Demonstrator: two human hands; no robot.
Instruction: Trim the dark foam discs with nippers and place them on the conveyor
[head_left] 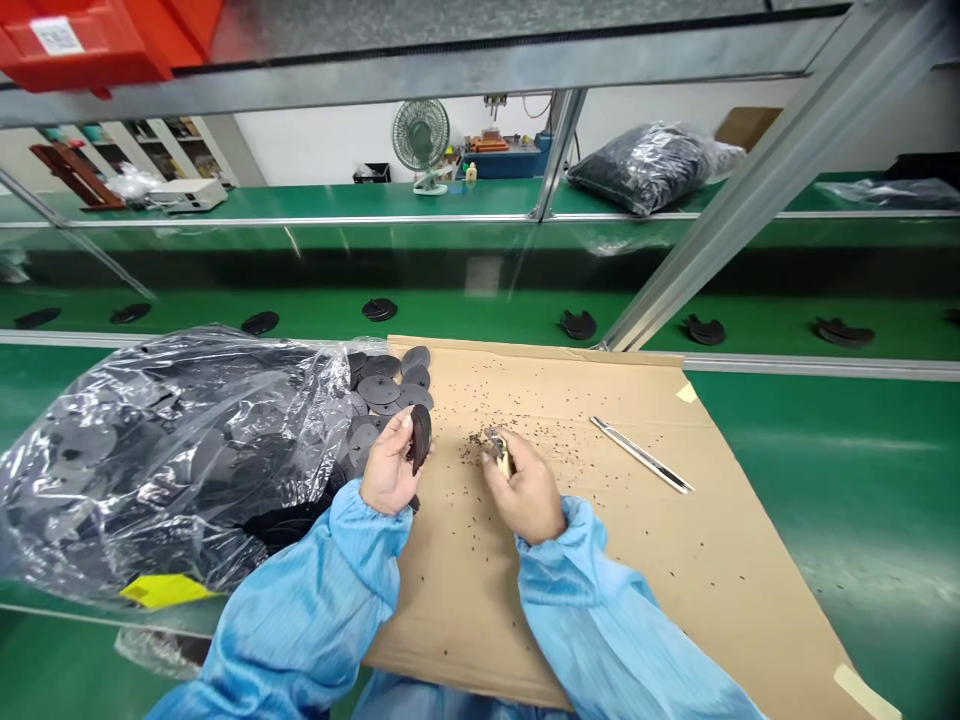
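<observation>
My left hand (390,466) grips a black plastic disc (421,438) by its edge, tilted nearly upright above the cardboard sheet (487,590). In my right hand (527,492) is a small tool with a cream handle and a dark metal head, which looks like nippers (501,453); my fingers cover most of it. The tool and the disc are apart. Tiny black scraps (540,432) are scattered over the cardboard, thickest around the tool. Just left of my left hand, more black discs (379,390) lie in a loose heap.
A clear plastic bag (172,450) full of black discs bulges at the left. On the cardboard's right lies a slim white utility knife (641,455). Behind, black parts (577,325) are spaced along a green belt (480,325). A metal post (712,210) slants up on the right.
</observation>
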